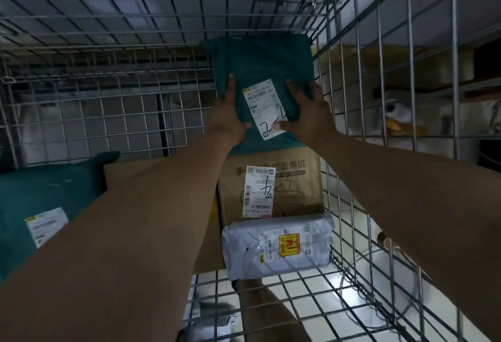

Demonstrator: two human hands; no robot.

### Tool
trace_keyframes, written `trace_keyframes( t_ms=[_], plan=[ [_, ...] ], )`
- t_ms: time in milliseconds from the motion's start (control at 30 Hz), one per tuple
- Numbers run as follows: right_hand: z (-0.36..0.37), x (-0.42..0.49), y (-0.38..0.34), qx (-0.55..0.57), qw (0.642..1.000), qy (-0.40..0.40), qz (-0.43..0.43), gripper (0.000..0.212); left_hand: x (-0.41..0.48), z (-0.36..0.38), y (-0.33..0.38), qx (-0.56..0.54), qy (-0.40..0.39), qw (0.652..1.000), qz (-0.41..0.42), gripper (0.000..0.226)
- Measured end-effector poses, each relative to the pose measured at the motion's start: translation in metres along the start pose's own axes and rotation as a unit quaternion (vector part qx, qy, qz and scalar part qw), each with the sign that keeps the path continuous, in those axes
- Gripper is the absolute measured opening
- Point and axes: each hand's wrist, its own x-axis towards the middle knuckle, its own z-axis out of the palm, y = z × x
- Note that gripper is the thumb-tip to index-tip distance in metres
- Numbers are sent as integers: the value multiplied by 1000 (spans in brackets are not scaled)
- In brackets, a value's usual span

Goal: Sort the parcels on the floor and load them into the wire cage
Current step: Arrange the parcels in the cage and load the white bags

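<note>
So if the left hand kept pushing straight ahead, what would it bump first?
Probably the cage's back wire wall. The left hand is already pressed on the green parcel, which would slide ahead of it; depth is hard to judge.

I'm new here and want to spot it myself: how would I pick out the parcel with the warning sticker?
Look inside the wire cage, along its right wall. Nearest the camera, just in front of the brown cardboard box, lies a grey plastic parcel. It alone carries a yellow and red sticker; its neighbours are brown or teal.
</note>
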Motion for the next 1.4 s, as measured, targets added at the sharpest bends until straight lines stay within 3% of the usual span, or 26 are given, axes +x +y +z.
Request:
trace_keyframes(
  t_ms=[233,333,400,533,733,1000,1167,1267,1400],
  plan=[
    [12,-3,-4,35,999,33,-14,106,0,4,-9,-41,42,998,28,116],
    [8,-1,-2,49,999,2,1,118,-6,2,-18,-126,31,992,-1,114],
    [1,-2,0,74,997,-15,17,130,-12,0,-27,-145,-17,989,-39,101],
    [-5,-8,6,116,990,-72,23,147,-27,8,-48,-97,-150,981,-69,97],
    [-6,-5,15,109,983,-146,14,155,-24,23,-54,-4,-133,991,-30,73],
    [14,-9,24,102,990,-94,7,144,-20,21,-51,124,-107,986,-23,80],
    [22,-5,22,97,990,-104,9,143,-24,7,-46,-53,-176,980,-77,87],
    [18,0,25,107,985,-133,3,135,-18,15,-42,73,-122,985,-101,81],
    [21,-2,31,107,986,-125,-12,104,-16,26,-30,180,-86,972,-126,71]
  ],
)
